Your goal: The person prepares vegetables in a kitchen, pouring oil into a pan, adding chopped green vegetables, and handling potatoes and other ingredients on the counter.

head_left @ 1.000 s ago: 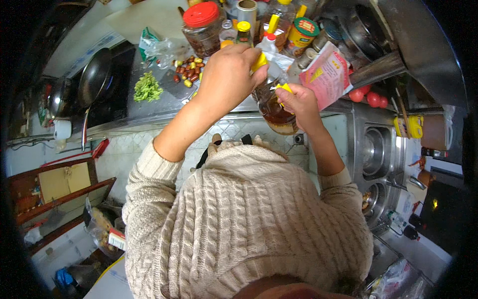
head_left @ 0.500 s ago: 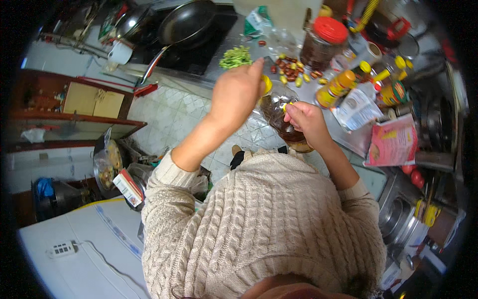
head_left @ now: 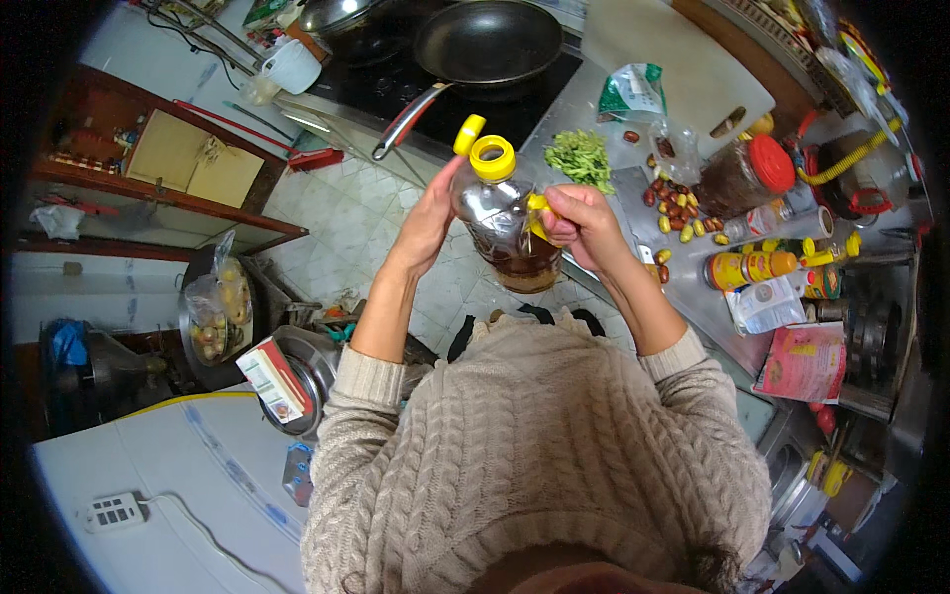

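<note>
A clear plastic oil bottle (head_left: 495,223) with brownish liquid low inside hangs over the floor in front of me, tilted slightly. Its yellow neck ring (head_left: 492,158) is uncovered, and the flip-top lid (head_left: 469,135) stands up to the left of the mouth. My right hand (head_left: 586,223) is closed around the yellow handle (head_left: 539,216) on the bottle's right side. Against the left side of the bottle, my left hand (head_left: 426,226) steadies it, its fingertips partly hidden behind the bottle and lid.
A black frying pan (head_left: 488,42) sits on the dark cooktop (head_left: 435,124), its handle pointing toward me. Chopped greens (head_left: 581,160), red and yellow fruits (head_left: 678,208) and a red-lidded jar (head_left: 742,178) stand on the counter (head_left: 614,252). Sauce bottles (head_left: 750,267) crowd the right.
The lid now stands flipped up and the bottle mouth shows. My left hand has moved from the cap down to the bottle's side. The view has shifted, bringing the pan more into sight.
</note>
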Demonstrator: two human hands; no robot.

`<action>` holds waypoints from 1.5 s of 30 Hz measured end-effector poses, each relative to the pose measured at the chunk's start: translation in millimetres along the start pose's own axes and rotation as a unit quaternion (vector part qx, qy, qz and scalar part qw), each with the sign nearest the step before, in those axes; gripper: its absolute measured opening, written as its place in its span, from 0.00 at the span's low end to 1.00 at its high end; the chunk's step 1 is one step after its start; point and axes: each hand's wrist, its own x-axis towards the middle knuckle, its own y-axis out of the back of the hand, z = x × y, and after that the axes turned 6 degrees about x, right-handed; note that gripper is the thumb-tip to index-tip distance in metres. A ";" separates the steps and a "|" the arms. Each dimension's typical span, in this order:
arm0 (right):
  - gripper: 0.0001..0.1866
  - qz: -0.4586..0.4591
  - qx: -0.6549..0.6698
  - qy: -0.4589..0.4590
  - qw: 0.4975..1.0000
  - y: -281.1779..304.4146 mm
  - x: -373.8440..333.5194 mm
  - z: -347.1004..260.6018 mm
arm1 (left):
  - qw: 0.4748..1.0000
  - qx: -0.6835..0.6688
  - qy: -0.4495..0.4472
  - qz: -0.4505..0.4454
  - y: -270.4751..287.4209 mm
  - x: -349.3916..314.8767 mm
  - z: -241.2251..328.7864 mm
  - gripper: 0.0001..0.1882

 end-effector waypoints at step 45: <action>0.21 0.014 0.489 -0.162 0.857 125.0 260.4 60.9 | 0.930 0.206 0.201 0.228 41.6 137.3 23.7 0.36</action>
